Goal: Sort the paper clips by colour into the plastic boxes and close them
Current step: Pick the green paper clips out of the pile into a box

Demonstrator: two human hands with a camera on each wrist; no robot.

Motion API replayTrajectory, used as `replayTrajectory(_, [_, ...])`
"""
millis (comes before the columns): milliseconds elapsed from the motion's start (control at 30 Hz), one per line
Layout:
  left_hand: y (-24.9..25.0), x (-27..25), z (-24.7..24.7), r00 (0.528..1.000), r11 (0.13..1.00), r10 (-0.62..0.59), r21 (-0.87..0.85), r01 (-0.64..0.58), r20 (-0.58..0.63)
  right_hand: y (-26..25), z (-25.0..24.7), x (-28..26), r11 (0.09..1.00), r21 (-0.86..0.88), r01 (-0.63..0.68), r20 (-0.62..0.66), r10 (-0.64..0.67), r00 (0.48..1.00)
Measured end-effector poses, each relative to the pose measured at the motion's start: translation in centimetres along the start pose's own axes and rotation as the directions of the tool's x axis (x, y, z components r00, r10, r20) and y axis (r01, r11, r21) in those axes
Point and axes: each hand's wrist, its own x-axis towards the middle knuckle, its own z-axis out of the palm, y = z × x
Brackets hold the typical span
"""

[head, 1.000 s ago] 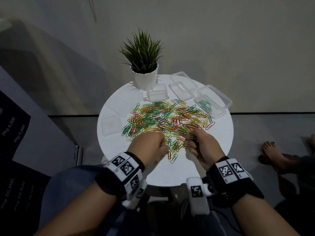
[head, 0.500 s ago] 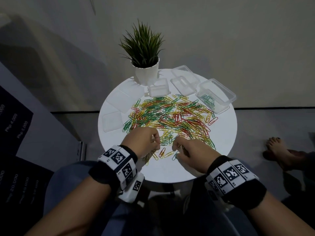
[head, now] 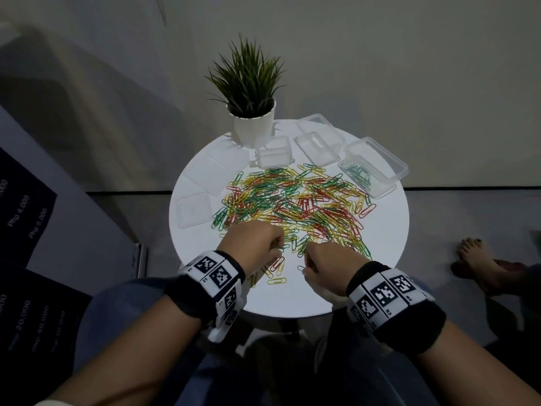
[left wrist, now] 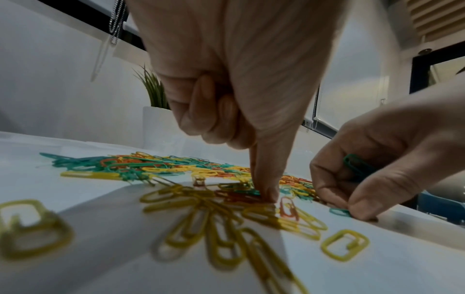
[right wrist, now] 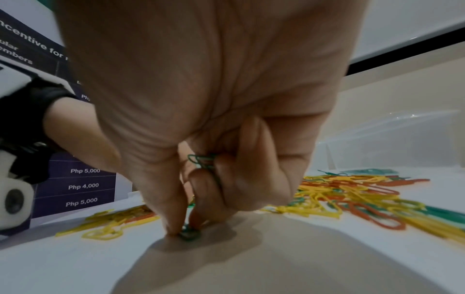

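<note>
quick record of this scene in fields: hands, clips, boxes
left hand: fingertip pressing on clips at the pile's near edge
right hand: holds green clips, pinches another green clip on the table
pile: red, yellow, green, mixed
far-right box: open, sorted clips all green
middle box: open, looks empty
box by the plant: open, looks empty

paper clips (head: pixel 292 206) lie on the table (head: pixel 386 259), boxes (head: pixel 371 168) behind them, plant (head: pixel 248 92) farthest back.

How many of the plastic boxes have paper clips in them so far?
1: the plastic box at far right, holding green paper clips. The other boxes look empty.
</note>
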Motion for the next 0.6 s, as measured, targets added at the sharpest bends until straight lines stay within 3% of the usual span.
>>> replayTrajectory(233, [-0.5, 0.4, 0.4, 0.998, 0.999, -0.001, -0.043, 0.004, 0.058, -0.8, 0.7, -0.1, 0.997, 0.066, -0.042, -0.047, 0.045, 0.998])
replayTrajectory(300, [-1.1, 0.2, 0.7, 0.997, 0.980, -0.017, -0.196, 0.031, 0.073, -0.8, 0.8, 0.0, 0.995, 0.089, -0.049, -0.055, 0.054, 0.997])
replayTrajectory(367, [-1.7, -0.1, 0.6, 0.996, 0.884, -0.066, -0.459, 0.085, 0.058, -0.7, 1.0, -0.1, 0.992, 0.112, -0.060, -0.066, 0.067, 0.996])
replayTrajectory(433, [-2.1, -0.3, 0.0, 0.985, 0.671, -0.161, -0.727, 0.150, 0.055, -0.6, 1.1, -0.1, 0.989, 0.128, -0.068, -0.074, 0.078, 0.994])
replayTrajectory(500, [-2.0, -0.4, -0.6, 0.967, 0.288, -0.207, -0.936, 0.204, 0.148, -0.6, 1.0, 0.0, 0.992, 0.107, -0.069, -0.066, 0.076, 0.995])
replayTrajectory(567, [-1.9, -0.4, -1.0, 0.964, -0.064, -0.158, -0.976, 0.207, 0.215, -0.8, 0.6, 0.2, 0.994, 0.082, -0.066, -0.026, 0.068, 0.997])
replayTrajectory(600, [-1.9, -0.4, -1.0, 0.965, -0.168, -0.142, -0.966, 0.196, 0.221, -1.0, 0.3, 0.2, 0.996, 0.069, -0.063, 0.004, 0.063, 0.998])
